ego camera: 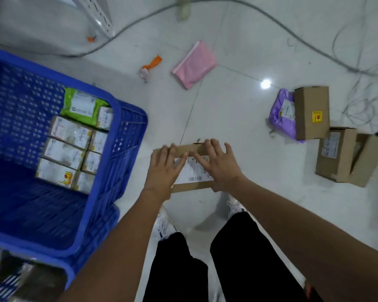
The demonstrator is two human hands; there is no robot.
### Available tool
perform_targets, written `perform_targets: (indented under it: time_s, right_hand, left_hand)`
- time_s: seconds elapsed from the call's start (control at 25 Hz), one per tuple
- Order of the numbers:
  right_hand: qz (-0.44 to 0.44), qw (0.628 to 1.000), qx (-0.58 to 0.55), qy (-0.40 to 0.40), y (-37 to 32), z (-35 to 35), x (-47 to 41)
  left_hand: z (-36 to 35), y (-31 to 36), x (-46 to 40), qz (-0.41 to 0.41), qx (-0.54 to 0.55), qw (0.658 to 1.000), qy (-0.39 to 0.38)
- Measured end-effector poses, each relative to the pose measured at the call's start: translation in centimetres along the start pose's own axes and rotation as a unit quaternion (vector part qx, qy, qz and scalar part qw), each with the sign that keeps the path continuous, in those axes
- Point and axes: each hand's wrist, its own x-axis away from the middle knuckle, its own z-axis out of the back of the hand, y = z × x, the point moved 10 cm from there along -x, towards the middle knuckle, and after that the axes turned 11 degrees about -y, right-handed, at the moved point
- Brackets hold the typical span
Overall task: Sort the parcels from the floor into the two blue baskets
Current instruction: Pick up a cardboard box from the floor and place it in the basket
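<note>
- Two hands are laid on one cardboard parcel on the floor, just ahead of the feet and right of the near blue basket.
- Left hand: fingers straight and spread, palm down over the parcel's left end. Nothing is seen to be curled round it; whether the thumb hooks the near edge cannot be told.
- Right hand: fingers splayed over the far right corner, thumb apparently at the near right edge — contact, not yet a firm grip by the look of it.
- Parcel: flat brown box, white shipping label facing up, corners square and uncrushed. Judged stiff and probably light for its size; weight unconfirmed.
- Label surface is judged slick; bare cardboard should offer better friction.
- Suggested hold: opposite short ends pinched, thumbs on top, fingers under — box kept level.
- Basket contents: small labelled boxes packed in rows against the right wall, a green soft mailer behind them; bare basket floor towards the near side.
- A second blue basket is partly visible at lower left.
- Remaining on floor: pink mailer, purple mailer, three brown boxes at right.
</note>
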Motion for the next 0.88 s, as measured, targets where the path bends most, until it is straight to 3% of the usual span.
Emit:
perform_targets:
  time_s: [0.2, 0.44, 0.68, 0.88]
  right_hand:
    - [-0.006, 0.998, 0.040, 0.054, 2.5, 13.0, 8.1]
    - [0.038, 0.988, 0.062, 0.134, 0.3, 27.0, 19.3]
    - [0.133, 0.969, 0.099, 0.182, -7.7, 35.2, 28.1]
    - [0.229, 0.933, 0.198, 0.194, -20.1, 39.1, 36.0]
  left_hand:
    - [9.6, -4.4, 8.8, 0.050, 0.040, 0.997, 0.049]
    - [17.0, -9.8, 24.3, 0.151, 0.134, 0.973, 0.115]
    - [15.4, -11.7, 39.2, 0.256, 0.261, 0.921, 0.133]
    - [9.7, -12.5, 52.5, 0.347, 0.314, 0.876, 0.117]
